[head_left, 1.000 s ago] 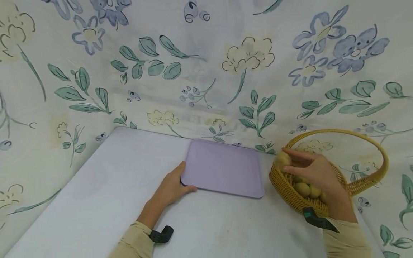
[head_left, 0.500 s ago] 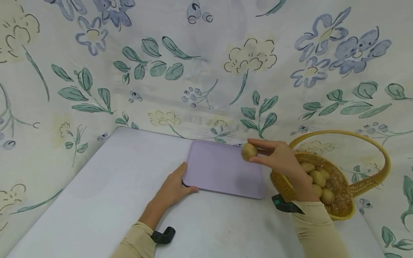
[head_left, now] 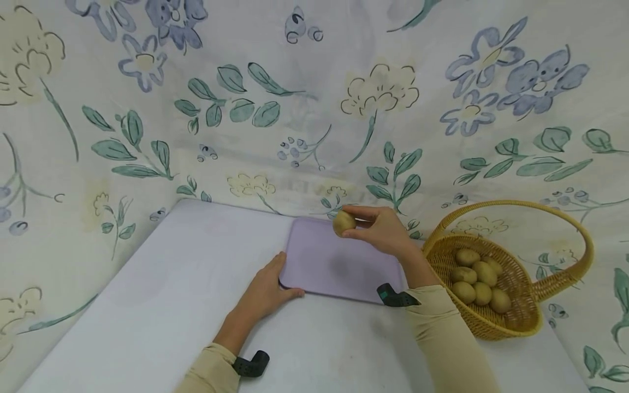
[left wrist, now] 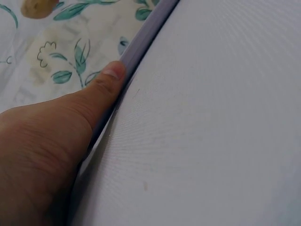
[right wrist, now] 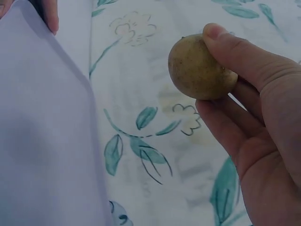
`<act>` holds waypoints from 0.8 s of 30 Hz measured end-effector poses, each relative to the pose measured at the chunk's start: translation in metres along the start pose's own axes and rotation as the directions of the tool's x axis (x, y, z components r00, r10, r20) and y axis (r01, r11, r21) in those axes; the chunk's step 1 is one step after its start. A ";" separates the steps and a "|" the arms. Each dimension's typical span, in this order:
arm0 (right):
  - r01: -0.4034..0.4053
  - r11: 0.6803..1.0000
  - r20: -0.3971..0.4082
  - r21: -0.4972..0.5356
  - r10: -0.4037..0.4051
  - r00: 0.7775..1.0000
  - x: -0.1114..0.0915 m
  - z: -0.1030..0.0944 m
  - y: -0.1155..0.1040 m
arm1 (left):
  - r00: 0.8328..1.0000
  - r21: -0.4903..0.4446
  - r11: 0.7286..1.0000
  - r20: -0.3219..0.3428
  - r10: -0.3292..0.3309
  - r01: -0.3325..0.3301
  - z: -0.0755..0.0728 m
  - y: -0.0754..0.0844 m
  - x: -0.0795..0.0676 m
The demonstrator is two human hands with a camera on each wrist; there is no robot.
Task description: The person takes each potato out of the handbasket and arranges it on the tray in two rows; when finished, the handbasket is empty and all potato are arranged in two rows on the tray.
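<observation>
My right hand [head_left: 387,232] pinches a round, brown-skinned potato [head_left: 343,223] between thumb and fingertips, raised over the back of a lilac tray [head_left: 309,262]. Up close in the right wrist view, the potato [right wrist: 197,70] is whole and unpeeled. Holding the tray's near left corner is my left hand [head_left: 262,292], with the fingers along the left side and the thumb along the front edge. That thumb [left wrist: 106,84] lies against the rim in the left wrist view. The tray's visible surface bears only a soft shadow.
To the right stands a wicker basket [head_left: 523,314] with a tall arched handle, and several potatoes [head_left: 485,273] lie inside it. The white table [head_left: 196,262] meets a flower-patterned cloth [head_left: 314,125] at its back and sides.
My right hand has carried the potato leftward from the basket to above the tray, uncovering the potatoes in the basket. My left hand keeps its place at the tray corner.
</observation>
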State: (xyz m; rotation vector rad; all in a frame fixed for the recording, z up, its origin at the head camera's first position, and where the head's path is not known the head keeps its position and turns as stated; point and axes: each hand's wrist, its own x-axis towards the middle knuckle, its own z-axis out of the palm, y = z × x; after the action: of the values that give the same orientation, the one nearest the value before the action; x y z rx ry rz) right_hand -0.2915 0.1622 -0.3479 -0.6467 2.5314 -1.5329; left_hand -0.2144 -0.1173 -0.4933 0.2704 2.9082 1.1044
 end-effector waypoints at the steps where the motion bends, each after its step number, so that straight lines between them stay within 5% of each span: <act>1: -0.009 1.000 -0.005 0.004 0.009 1.000 0.003 0.003 0.001 | 1.000 -0.003 1.000 0.002 -0.008 0.008 0.000 0.000 0.000; 24: -0.062 0.998 -0.047 -0.022 0.061 0.997 0.035 0.050 0.040 | 0.999 0.014 0.999 -0.036 0.029 -0.029 0.003 -0.005 -0.001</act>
State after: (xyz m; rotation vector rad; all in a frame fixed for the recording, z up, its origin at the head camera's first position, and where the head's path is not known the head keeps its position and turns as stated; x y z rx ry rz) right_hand -0.3199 0.1231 -0.4028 -0.5372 2.5817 -1.5175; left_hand -0.2140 -0.1187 -0.4990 0.2969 2.9538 1.1055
